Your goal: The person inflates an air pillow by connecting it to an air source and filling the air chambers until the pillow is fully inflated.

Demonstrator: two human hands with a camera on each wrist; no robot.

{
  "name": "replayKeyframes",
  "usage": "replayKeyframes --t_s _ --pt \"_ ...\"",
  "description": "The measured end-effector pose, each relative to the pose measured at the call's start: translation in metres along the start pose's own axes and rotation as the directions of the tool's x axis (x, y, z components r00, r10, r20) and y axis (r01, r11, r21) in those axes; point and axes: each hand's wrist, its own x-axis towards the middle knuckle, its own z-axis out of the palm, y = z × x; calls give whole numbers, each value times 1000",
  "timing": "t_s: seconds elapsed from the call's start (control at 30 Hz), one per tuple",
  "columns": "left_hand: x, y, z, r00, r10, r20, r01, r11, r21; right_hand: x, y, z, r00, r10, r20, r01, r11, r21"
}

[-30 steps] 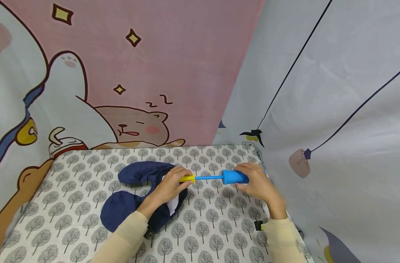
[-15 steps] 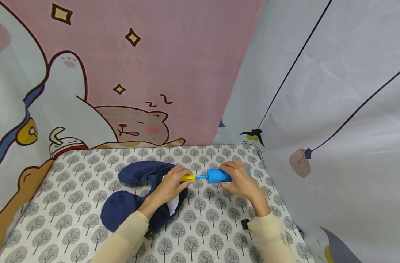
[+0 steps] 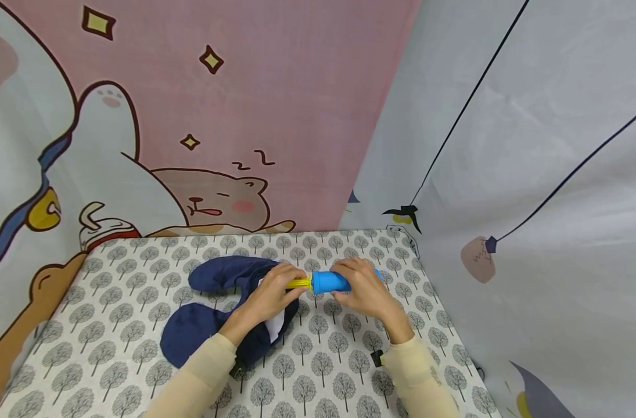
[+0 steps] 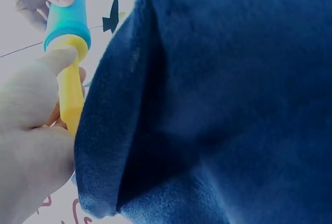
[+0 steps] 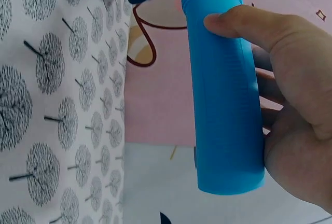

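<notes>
A hand pump with a blue barrel (image 3: 325,282) and a yellow handle (image 3: 301,283) lies sideways between the two hands. The left hand (image 3: 268,295) grips the handle, its thumb along the yellow part in the left wrist view. The right hand (image 3: 369,293) wraps round the barrel (image 5: 224,105), thumb near the ribbed collar. Barrel and handle meet, with the rod hidden inside. Beneath the left hand and forearm is a navy plush neck pillow (image 3: 189,331), curved in a U with a white patch showing. Its fabric (image 4: 223,68) fills most of the left wrist view.
A white cloth with grey tree prints (image 3: 318,371) covers the table. Behind it hangs a pink curtain (image 3: 297,116) with cartoon animals, and a pale curtain (image 3: 548,191) runs along the right side. A small black piece (image 3: 377,357) shows beside the right sleeve.
The right hand has moved left with the blue barrel, sliding it over the thin blue rod up to the yellow handle. The left hand and the neck pillow stay in place.
</notes>
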Motion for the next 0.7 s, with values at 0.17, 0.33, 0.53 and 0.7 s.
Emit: replayKeyframes --t_s 0.17,0.33,0.53,0.7 --pt "4 15 -15 999 -30 39 29 999 28 -9 13 -9 997 76 23 -77 996 48" --pt "5 25 -22 991 -88 97 82 995 58 -26 31 -23 994 106 23 -107 991 76" --pt "5 26 -23 990 -99 105 94 994 51 -43 49 -40 990 132 38 -135 989 65" --pt "6 25 -23 992 -95 87 92 995 37 -50 60 -53 983 179 43 -180 983 43"
